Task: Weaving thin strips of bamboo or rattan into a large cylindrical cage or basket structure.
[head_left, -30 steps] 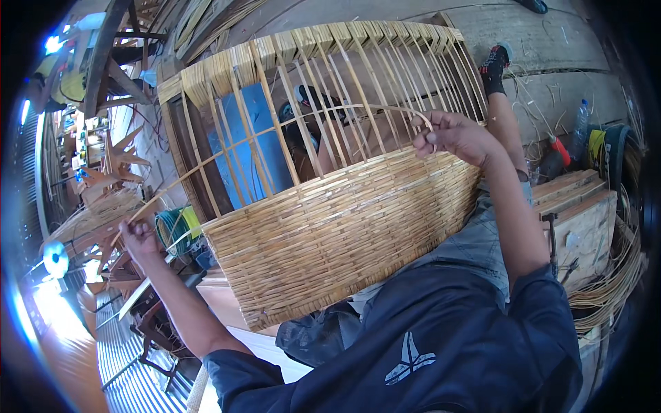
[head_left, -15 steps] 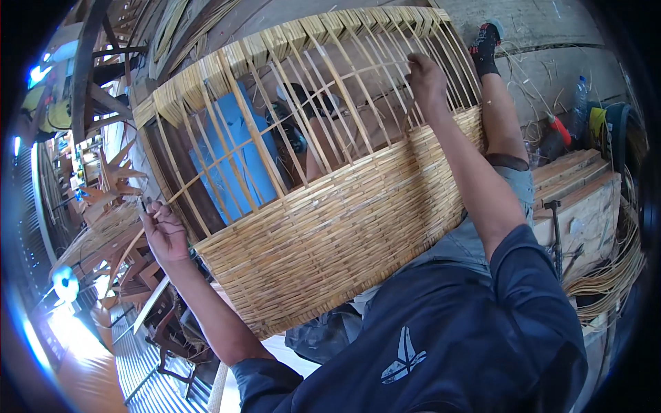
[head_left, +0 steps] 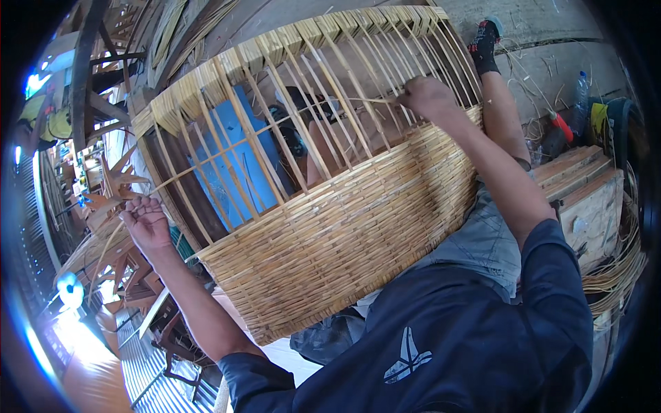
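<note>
Loosely the left hand curls, hold unclear; the right hand pinches cane, a bottle's contents indistinct.

Left hand out wide, palm showing, fingers half curled! Well apart from it and farther forward, the right hand shows its back, fingers bunched in a pinch and pointing inward. Below the left hand, its forearm slants outward; behind the right, the other forearm angles inward.
</note>
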Demonstrator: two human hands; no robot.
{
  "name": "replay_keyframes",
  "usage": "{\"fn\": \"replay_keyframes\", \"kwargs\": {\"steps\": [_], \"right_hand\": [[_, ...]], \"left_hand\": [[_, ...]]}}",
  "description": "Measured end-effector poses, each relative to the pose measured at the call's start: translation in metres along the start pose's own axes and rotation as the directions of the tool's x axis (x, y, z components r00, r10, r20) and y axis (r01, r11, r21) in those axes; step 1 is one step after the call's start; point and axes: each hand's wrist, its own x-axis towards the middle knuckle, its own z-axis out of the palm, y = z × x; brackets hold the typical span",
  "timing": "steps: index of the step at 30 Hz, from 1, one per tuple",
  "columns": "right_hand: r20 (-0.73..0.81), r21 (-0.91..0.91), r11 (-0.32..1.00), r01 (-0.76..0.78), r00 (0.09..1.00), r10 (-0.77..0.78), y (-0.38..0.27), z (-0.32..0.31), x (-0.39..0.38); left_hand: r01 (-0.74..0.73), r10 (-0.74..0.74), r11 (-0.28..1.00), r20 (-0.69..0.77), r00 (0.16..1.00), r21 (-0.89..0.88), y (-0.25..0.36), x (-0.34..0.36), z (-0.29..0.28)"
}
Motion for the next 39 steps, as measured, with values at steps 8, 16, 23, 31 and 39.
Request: {"fn": "replay_keyframes", "kwargs": {"steps": [8, 16, 23, 31, 39], "right_hand": [[0.364, 0.192, 0.98, -0.041, 0.931, -0.033, -0.025, 0.005, 0.007], [0.132, 0.314, 0.948, -0.054, 0.991, 0.013, -0.055, 0.032, -0.081], [-0.148, 0.226, 0.959, 0.169, 0.979, -0.138, -0.054, 0.004, -0.131], [-0.19, 0.274, 0.71, -0.649, 0.687, 0.701, 0.125, -0.111, -0.323], [0.094, 0.025, 0.319, -0.947, 0.32, 0.943, 0.131, -0.11, -0.456]], "left_hand": [[-0.119, 0.113, 0.993, -0.343, 0.932, 0.004, 0.05, -0.006, -0.026], [-0.243, 0.307, 0.951, -0.505, 0.807, 0.19, 0.161, -0.124, -0.126], [0.097, 0.098, 0.93, -0.493, 0.864, 0.355, 0.159, -0.147, -0.177], [0.405, 0.072, 0.102, -0.413, 0.908, 0.908, 0.082, -0.12, -0.143], [-0.098, 0.206, -0.53, 0.24, 0.949, 0.842, -0.005, -0.101, -0.012]]}}
